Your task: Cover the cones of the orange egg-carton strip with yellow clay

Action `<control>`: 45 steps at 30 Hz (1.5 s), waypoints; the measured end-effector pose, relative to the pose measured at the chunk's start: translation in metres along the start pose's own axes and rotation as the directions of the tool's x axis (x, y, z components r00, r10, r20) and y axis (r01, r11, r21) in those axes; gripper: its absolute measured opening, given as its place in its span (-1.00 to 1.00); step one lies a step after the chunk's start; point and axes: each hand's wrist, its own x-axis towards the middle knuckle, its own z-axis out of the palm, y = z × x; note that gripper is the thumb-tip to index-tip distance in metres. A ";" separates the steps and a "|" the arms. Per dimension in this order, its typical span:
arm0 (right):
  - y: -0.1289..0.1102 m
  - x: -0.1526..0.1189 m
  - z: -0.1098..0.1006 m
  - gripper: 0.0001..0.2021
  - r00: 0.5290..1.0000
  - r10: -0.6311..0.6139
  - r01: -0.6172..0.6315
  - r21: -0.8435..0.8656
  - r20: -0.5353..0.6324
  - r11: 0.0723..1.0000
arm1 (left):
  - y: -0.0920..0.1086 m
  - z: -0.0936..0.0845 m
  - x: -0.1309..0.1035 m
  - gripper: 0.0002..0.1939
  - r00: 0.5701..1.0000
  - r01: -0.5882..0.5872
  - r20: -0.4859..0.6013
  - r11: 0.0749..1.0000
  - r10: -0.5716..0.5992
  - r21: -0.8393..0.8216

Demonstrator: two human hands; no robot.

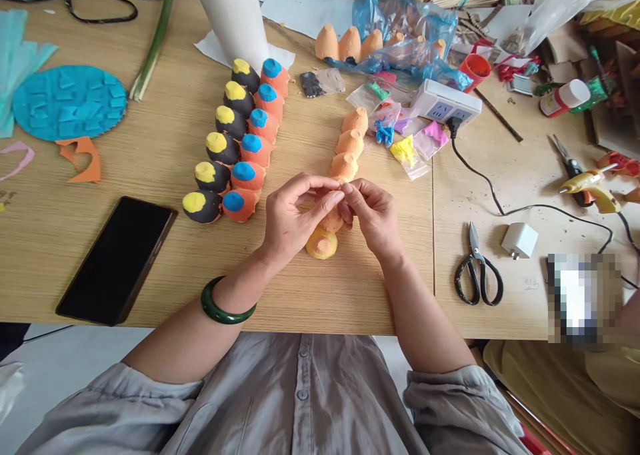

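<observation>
An orange strip of carton cups (345, 166) slants across the table (295, 295), its nearest cup (321, 244) ringed with yellow.

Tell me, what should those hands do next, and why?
Perhaps the left hand and right hand should add yellow to the next orange cup. The nearest cup has yellow around its tip, while the far cups look plain orange, and a yellow lump lies nearby. I can't tell what, if anything, the fingertips pinch.

- My right hand (373, 216) has room across the surface (417, 262), up to the scissors (476, 263).
- Leftward, cup rows (255, 148) block my left hand (293, 218).
- Farther off, packets (404, 150) and a power strip (445, 102) bar my reach.
</observation>
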 end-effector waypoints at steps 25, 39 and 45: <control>0.008 0.005 -0.003 -0.56 0.994 0.001 0.001 0.020 -0.106 1.000 | -0.013 -0.003 0.004 -0.66 0.995 0.095 -0.030 0.981 -0.092 0.167; 0.019 0.008 -0.009 -0.56 0.988 0.011 0.007 0.113 -0.154 0.994 | -0.014 0.000 0.004 -0.68 0.989 0.145 -0.001 0.984 -0.145 0.103; 0.022 0.007 -0.012 -0.58 0.986 0.004 0.017 0.122 -0.165 0.992 | -0.016 -0.001 0.004 -0.67 0.982 0.188 0.001 0.979 -0.188 0.076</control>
